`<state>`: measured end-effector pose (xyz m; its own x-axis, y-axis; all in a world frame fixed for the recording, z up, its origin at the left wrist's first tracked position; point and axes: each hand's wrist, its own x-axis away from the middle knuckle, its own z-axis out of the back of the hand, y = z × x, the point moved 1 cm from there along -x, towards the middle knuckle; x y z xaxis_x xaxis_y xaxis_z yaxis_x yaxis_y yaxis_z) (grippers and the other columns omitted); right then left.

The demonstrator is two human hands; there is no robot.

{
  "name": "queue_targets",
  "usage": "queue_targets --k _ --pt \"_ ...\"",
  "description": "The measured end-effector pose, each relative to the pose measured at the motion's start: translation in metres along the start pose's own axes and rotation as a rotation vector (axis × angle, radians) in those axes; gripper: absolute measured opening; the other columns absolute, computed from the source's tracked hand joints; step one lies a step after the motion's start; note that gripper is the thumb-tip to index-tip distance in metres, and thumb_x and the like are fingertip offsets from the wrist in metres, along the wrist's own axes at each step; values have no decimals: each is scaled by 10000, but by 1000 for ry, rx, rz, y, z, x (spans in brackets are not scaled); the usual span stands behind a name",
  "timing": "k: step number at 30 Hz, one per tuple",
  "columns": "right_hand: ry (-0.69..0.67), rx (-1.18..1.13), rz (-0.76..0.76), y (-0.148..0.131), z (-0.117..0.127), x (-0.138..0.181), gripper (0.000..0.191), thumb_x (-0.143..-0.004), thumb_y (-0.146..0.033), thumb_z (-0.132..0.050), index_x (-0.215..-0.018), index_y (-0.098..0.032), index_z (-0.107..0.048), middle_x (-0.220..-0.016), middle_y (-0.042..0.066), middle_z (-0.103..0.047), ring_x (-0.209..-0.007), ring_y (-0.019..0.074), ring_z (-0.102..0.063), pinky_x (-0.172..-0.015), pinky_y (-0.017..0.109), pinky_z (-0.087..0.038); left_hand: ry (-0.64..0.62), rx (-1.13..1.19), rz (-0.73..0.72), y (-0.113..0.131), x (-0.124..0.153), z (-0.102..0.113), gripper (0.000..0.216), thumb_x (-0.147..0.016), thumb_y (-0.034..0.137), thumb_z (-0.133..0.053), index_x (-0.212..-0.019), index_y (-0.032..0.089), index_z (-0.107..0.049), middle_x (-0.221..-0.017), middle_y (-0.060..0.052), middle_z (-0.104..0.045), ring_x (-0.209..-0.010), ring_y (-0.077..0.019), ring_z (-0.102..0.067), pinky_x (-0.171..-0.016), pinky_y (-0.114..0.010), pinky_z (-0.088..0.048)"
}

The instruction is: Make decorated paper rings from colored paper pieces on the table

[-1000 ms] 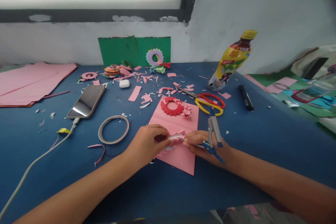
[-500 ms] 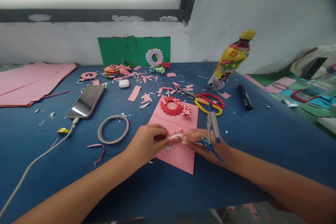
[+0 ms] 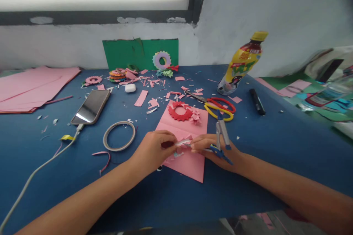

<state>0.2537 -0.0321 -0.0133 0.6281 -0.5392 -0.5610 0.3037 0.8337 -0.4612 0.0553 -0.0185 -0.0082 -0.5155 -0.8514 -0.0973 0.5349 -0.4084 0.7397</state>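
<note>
Little is shifting since earlier. Left hand (image 3: pixel 154 150) is edge-pinching paper (image 3: pixel 183 142), likely light, tearable; right hand (image 3: pixel 207 142) is gripping compass (image 3: pixel 224 135).

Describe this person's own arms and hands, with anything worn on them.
The left hand and right hand are bare, without gloves; no rings, watch or bracelets show. The left forearm and right forearm are uncovered, with no sleeve in view.
</note>
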Motion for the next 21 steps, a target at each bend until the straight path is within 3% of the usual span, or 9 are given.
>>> queue_targets --k 9,15,21 --pt "-16 -78 -89 6 -2 8 94 -871 -202 -479 -892 -195 -570 -834 50 -678 -811 146 -648 -734 247 -522 -10 -8 -16 1 -1 1 128 -775 187 -576 -698 139 -666 -763 -23 -655 -625 -97 -553 -567 -174 -406" --pt "80 -114 -182 4 -4 3 30 -845 -196 -527 -839 -195 -556 -694 -12 -617 -602 88 -578 -562 179 -473 -29 7 2 1 -1 0 124 -775 187 -577 -700 145 -666 -752 -16 -653 -635 -102 -562 -569 -173 -404" --pt "115 -122 -211 3 -2 3 53 -851 -165 -502 -821 -197 -531 -667 -17 -564 -584 83 -539 -568 186 -459 -27 8 31 1 0 1 116 -769 180 -581 -702 148 -671 -763 -14 -660 -654 -109 -576 -583 -179 -407"
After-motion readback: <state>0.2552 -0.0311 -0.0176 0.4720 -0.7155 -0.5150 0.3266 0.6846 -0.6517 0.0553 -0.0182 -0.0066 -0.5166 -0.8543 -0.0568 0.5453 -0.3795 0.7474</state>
